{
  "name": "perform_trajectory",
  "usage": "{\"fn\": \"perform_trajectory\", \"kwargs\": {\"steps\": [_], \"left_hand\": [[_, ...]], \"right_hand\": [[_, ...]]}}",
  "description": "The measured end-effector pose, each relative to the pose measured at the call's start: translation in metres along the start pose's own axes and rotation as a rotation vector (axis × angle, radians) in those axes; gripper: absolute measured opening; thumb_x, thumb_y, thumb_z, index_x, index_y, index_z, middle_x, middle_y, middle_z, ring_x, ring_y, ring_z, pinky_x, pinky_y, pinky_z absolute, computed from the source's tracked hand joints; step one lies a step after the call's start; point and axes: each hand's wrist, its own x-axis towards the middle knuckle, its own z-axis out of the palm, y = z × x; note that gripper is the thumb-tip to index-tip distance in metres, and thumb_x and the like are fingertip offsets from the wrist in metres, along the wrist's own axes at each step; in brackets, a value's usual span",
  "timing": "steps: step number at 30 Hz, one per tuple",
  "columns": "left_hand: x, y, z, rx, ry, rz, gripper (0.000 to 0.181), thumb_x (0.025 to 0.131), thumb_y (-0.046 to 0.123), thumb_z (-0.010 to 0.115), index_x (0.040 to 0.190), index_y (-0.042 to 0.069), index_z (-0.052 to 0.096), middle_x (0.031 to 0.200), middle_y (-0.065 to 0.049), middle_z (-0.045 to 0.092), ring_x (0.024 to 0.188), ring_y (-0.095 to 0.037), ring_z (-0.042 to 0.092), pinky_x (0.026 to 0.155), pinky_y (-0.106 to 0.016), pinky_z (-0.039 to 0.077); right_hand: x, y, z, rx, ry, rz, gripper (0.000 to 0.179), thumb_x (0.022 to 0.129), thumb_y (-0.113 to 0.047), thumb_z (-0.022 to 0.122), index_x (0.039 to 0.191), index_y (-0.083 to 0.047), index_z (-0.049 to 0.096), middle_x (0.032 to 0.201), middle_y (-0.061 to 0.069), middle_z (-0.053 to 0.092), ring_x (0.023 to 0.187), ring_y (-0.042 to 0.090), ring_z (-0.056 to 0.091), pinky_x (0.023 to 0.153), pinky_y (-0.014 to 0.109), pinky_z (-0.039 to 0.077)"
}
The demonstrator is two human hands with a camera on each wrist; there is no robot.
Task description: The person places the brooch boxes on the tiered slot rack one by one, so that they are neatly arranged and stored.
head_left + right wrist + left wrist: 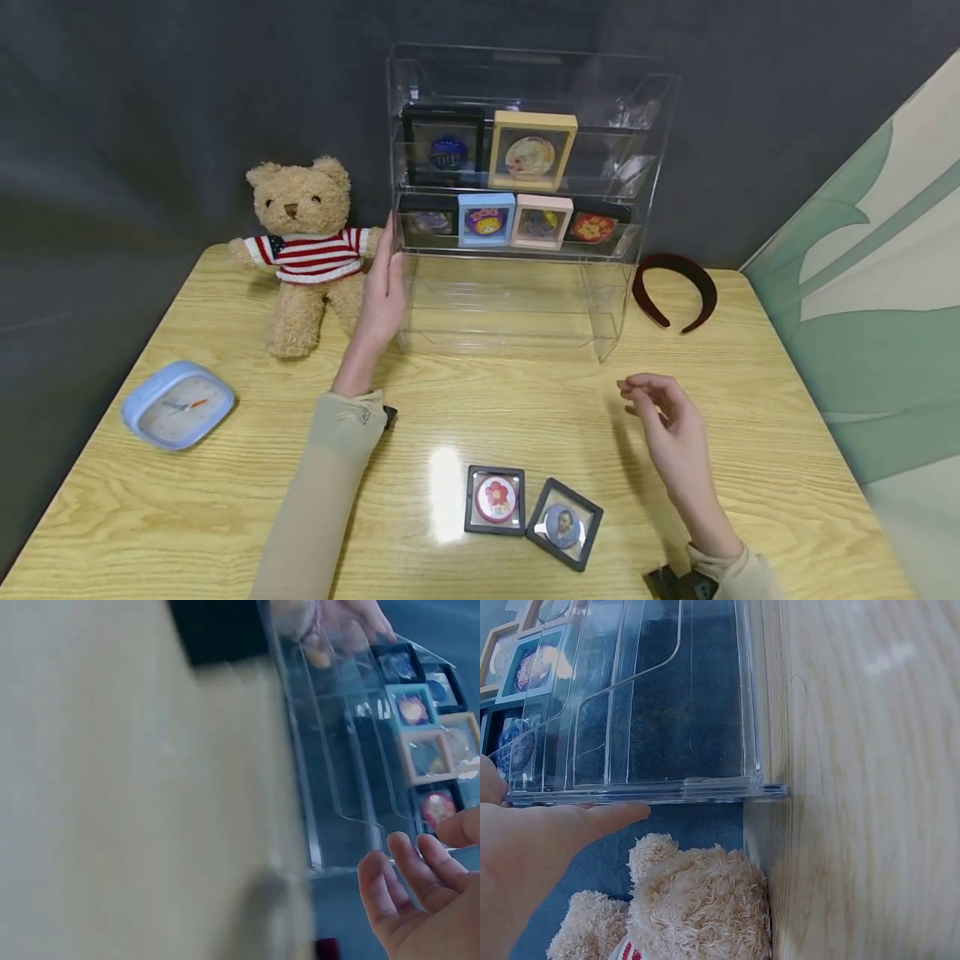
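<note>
My left hand point(384, 292) rests with straight fingers against the left side of a clear acrylic display rack point(487, 252); the left wrist view shows the fingers along its side panel point(705, 791). Over the table, in front of the rack's right corner, is my right hand point(678, 437), fingers loosely bent and holding nothing. The rack's upper tier holds a black frame point(416, 150) and a yellow frame point(498, 150). Below them stand a light blue frame point(462, 221), a pink frame point(517, 221) and two black ones. All contain round badges.
Two black framed badges, one with a red flower point(497, 498) and one with a portrait point(562, 526), lie at the table's front. A teddy bear point(300, 204) sits left of the rack. A blue clock point(180, 406) lies front left; a dark headband point(705, 287) lies right.
</note>
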Motion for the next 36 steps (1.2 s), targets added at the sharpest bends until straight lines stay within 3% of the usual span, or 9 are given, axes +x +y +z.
{"fn": "perform_trajectory", "kwargs": {"steps": [4, 8, 14, 17, 22, 25, 29, 36], "left_hand": [[0.0, -0.001, 0.002, -0.004, -0.001, 0.009, 0.055, 0.115, 0.0, 0.025, 0.169, -0.005, 0.013, 0.176, -0.022, 0.013, 0.162, -0.032, 0.015, 0.129, -0.03, 0.013], [0.0, 0.0, 0.001, -0.005, -0.005, 0.002, 0.055, 0.115, -0.001, 0.025, 0.169, -0.005, 0.013, 0.176, -0.022, 0.012, 0.162, -0.033, 0.015, 0.129, -0.03, 0.013], [-0.001, 0.002, -0.001, 0.013, -0.017, -0.029, 0.055, 0.116, 0.001, 0.025, 0.169, -0.004, 0.01, 0.177, -0.02, 0.01, 0.163, -0.032, 0.012, 0.129, -0.029, 0.013], [-0.001, 0.003, -0.001, 0.023, -0.028, -0.032, 0.055, 0.117, 0.002, 0.024, 0.169, -0.005, 0.01, 0.177, -0.02, 0.01, 0.163, -0.031, 0.011, 0.129, -0.03, 0.013], [-0.001, 0.002, -0.001, 0.02, -0.03, -0.026, 0.055, 0.116, 0.001, 0.024, 0.169, -0.006, 0.01, 0.177, -0.021, 0.009, 0.163, -0.032, 0.011, 0.13, -0.031, 0.013], [-0.001, 0.003, -0.002, 0.019, -0.03, -0.03, 0.055, 0.116, 0.001, 0.024, 0.169, -0.005, 0.01, 0.177, -0.021, 0.009, 0.163, -0.032, 0.01, 0.129, -0.03, 0.013], [-0.001, 0.003, -0.002, 0.02, -0.032, -0.031, 0.055, 0.117, 0.003, 0.025, 0.169, -0.005, 0.01, 0.177, -0.02, 0.009, 0.163, -0.031, 0.011, 0.129, -0.03, 0.013], [-0.002, 0.004, -0.002, 0.012, -0.033, -0.037, 0.054, 0.117, 0.003, 0.025, 0.169, -0.006, 0.01, 0.177, -0.02, 0.009, 0.163, -0.03, 0.011, 0.129, -0.029, 0.013]], "right_hand": [[-0.03, 0.008, 0.007, 0.111, -0.054, 0.078, 0.019, 0.111, 0.002, 0.054, 0.123, 0.012, 0.064, 0.113, 0.002, 0.075, 0.102, 0.008, 0.071, 0.085, 0.021, 0.06], [-0.055, 0.011, 0.012, 0.187, -0.092, 0.134, 0.019, 0.11, 0.003, 0.056, 0.123, 0.015, 0.063, 0.112, 0.009, 0.076, 0.099, 0.012, 0.073, 0.082, 0.024, 0.061], [-0.082, 0.011, 0.015, 0.107, -0.151, 0.149, 0.023, 0.105, 0.004, 0.065, 0.128, 0.008, 0.065, 0.117, 0.015, 0.074, 0.101, 0.011, 0.07, 0.082, 0.022, 0.059], [-0.092, 0.011, 0.013, 0.03, -0.209, 0.1, 0.036, 0.099, 0.003, 0.073, 0.134, 0.002, 0.064, 0.122, 0.012, 0.073, 0.107, 0.01, 0.067, 0.087, 0.019, 0.054], [-0.103, 0.017, 0.007, -0.08, -0.357, -0.051, 0.081, 0.08, -0.01, 0.096, 0.15, -0.006, 0.055, 0.136, 0.009, 0.068, 0.125, 0.003, 0.057, 0.104, 0.009, 0.038], [-0.106, 0.022, 0.004, -0.116, -0.429, -0.155, 0.102, 0.069, -0.02, 0.103, 0.155, -0.004, 0.049, 0.141, 0.012, 0.063, 0.131, 0.004, 0.051, 0.112, 0.007, 0.028], [-0.105, 0.028, 0.002, -0.19, -0.443, -0.251, 0.107, 0.065, -0.028, 0.104, 0.155, -0.004, 0.051, 0.141, 0.011, 0.062, 0.13, 0.007, 0.051, 0.112, 0.007, 0.026], [-0.106, 0.029, -0.001, -0.275, -0.413, -0.255, 0.101, 0.067, -0.029, 0.105, 0.153, -0.008, 0.056, 0.144, 0.008, 0.058, 0.133, 0.007, 0.05, 0.112, 0.01, 0.026]]}}
